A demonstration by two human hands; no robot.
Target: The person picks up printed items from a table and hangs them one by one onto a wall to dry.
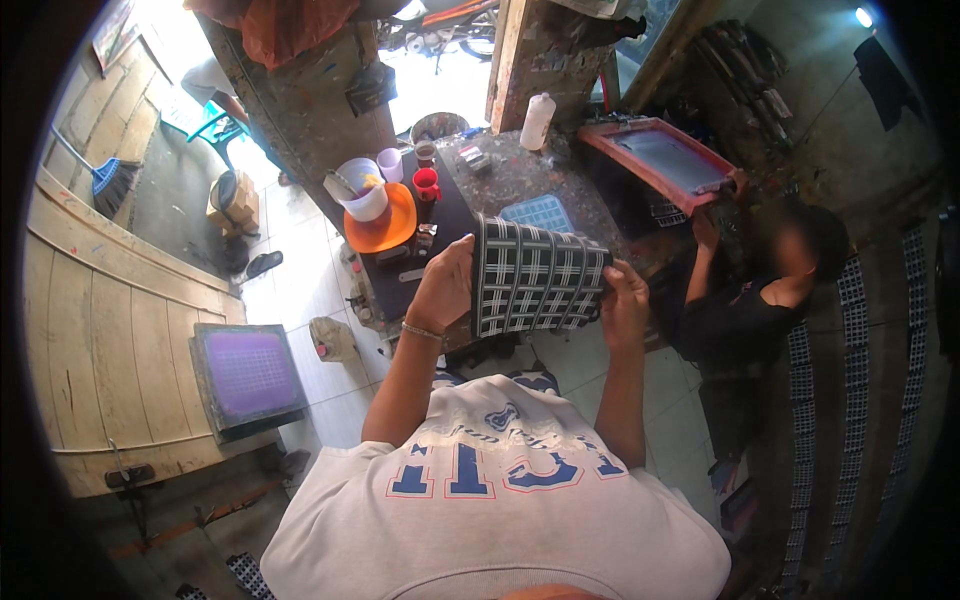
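Held up in front of my chest is a black sheet with white plaid lines [540, 282], divided into several upright strips and slightly bowed. My left hand [446, 288] grips its left edge, fingers closed around it. At the opposite edge, my right hand [624, 298] pinches the sheet near the upper right corner. Just beyond the sheet lies a light blue gridded panel [540, 213] on the paint-spattered worktable [500, 182], partly covered by the sheet.
An orange dish [385, 232], white bucket [366, 203], red mug [426, 184] and white bottle [537, 122] stand on the worktable. At right, a co-worker [750, 300] holds a red-framed printing screen [668, 158]. A purple printing screen [247, 370] is at left.
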